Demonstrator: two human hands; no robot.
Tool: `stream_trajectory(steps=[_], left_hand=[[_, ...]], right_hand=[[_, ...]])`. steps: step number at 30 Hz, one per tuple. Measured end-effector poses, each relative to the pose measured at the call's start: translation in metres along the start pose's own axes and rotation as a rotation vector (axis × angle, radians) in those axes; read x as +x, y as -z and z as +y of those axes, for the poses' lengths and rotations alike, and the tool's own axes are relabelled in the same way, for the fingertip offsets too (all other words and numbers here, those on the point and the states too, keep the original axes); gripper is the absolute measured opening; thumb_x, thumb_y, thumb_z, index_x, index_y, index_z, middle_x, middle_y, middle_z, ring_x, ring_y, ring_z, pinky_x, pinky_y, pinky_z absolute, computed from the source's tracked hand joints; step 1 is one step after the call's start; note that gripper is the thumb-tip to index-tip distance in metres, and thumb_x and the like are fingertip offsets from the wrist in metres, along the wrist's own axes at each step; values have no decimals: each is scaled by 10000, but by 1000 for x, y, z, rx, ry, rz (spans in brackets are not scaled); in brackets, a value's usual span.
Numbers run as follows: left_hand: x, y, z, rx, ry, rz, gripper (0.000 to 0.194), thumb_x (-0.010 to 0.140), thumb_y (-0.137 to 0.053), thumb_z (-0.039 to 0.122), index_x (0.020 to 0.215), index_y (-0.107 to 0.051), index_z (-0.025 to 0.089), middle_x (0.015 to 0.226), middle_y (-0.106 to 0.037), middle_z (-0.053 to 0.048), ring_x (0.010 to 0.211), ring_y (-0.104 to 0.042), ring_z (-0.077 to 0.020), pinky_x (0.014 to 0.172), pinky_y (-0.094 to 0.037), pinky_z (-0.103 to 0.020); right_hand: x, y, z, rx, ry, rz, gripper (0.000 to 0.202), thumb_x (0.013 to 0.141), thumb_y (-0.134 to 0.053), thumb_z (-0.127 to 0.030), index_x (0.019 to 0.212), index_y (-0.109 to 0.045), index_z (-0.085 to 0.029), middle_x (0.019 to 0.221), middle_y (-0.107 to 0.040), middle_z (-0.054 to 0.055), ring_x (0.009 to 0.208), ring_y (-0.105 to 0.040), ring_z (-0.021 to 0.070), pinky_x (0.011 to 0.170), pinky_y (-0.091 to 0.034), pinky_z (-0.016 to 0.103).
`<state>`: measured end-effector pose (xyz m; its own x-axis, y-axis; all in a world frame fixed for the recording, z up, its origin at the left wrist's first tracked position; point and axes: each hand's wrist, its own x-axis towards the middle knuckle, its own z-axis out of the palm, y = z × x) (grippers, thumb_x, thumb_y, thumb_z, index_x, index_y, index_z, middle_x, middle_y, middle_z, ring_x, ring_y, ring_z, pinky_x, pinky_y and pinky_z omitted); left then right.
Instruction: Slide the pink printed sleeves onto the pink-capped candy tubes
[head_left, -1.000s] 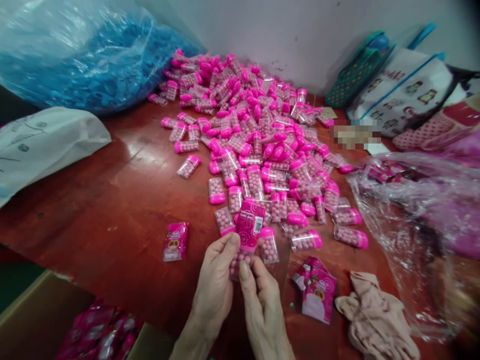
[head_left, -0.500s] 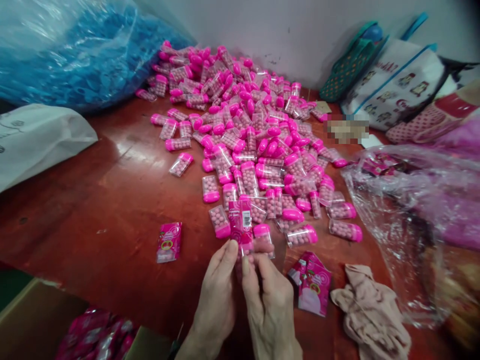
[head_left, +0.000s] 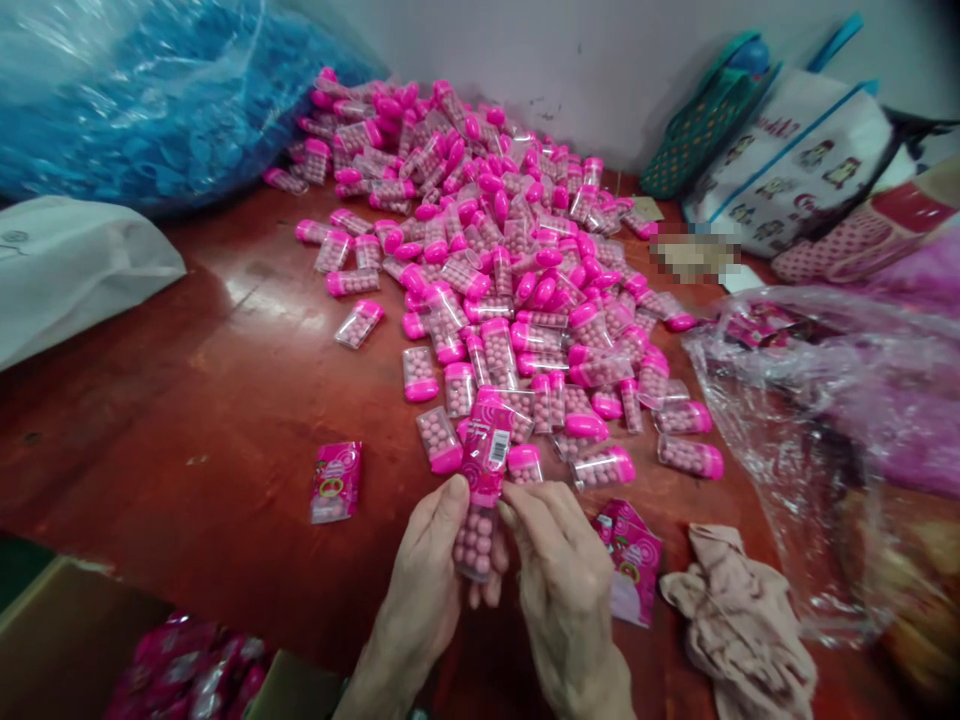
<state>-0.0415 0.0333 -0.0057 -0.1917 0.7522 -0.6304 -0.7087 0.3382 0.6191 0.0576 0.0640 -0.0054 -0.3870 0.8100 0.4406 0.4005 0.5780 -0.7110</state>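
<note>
A clear container of pink balls (head_left: 474,541) with a printed pink sleeve (head_left: 486,445) around its upper part is held upright near the front of the red-brown table. My left hand (head_left: 427,560) grips its left side, thumb on the front and fingertips showing behind the lower end. My right hand (head_left: 562,570) has its thumb and forefinger pinched at the sleeve's lower right edge. Beyond my hands lies a large heap of similar containers with pink caps (head_left: 499,350). One flat pink sleeve (head_left: 336,482) rests to the left, and more pink sleeves (head_left: 634,565) lie right of my right hand.
A crumpled beige cloth (head_left: 742,620) and clear plastic wrap (head_left: 787,450) lie on the right. Blue items in a plastic bag (head_left: 150,110) sit back left. A cardboard box (head_left: 75,630) holding pink packets is front left. Bags (head_left: 795,160) stand back right.
The container's lower part with the balls now shows below the sleeve. My right hand has moved right, off the container's front, to the sleeve's edge. The view has shifted slightly.
</note>
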Motion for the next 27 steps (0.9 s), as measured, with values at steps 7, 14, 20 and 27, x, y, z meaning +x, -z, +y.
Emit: stream_trajectory(steps=[7, 14, 20, 27], left_hand=[[2, 7, -2, 151, 16, 22, 400, 783, -544, 517, 624, -506, 152, 397, -495, 45, 267, -412, -51, 260, -283, -123], [-1, 4, -1, 88, 21, 47, 379, 788, -554, 493, 628, -484, 157, 443, -435, 67, 307, -379, -35, 287, -287, -129], [-3, 10, 9, 124, 41, -240, 205, 792, -595, 355, 812, -534, 160, 577, -508, 37, 399, -470, -56, 350, -320, -146], [-1, 12, 10, 213, 38, -237, 162, 836, -519, 322, 791, -506, 168, 578, -531, 29, 378, -435, -42, 334, -258, -135]], right_hand=[[-6, 5, 4, -240, 92, -109, 263, 905, -336, -36, 997, -550, -159, 734, -578, 51, 776, -568, 194, 684, -507, 308], [-5, -3, 9, -268, -12, -72, 255, 882, -395, -108, 970, -596, -239, 717, -577, 43, 686, -577, 205, 624, -502, 334], [-3, -2, 11, -246, -46, -81, 243, 880, -394, -122, 981, -586, -234, 666, -553, 31, 624, -561, 194, 570, -492, 314], [-2, 5, 16, -180, -11, -161, 356, 859, -367, -69, 1116, -543, -243, 909, -630, 80, 872, -617, 219, 729, -537, 336]])
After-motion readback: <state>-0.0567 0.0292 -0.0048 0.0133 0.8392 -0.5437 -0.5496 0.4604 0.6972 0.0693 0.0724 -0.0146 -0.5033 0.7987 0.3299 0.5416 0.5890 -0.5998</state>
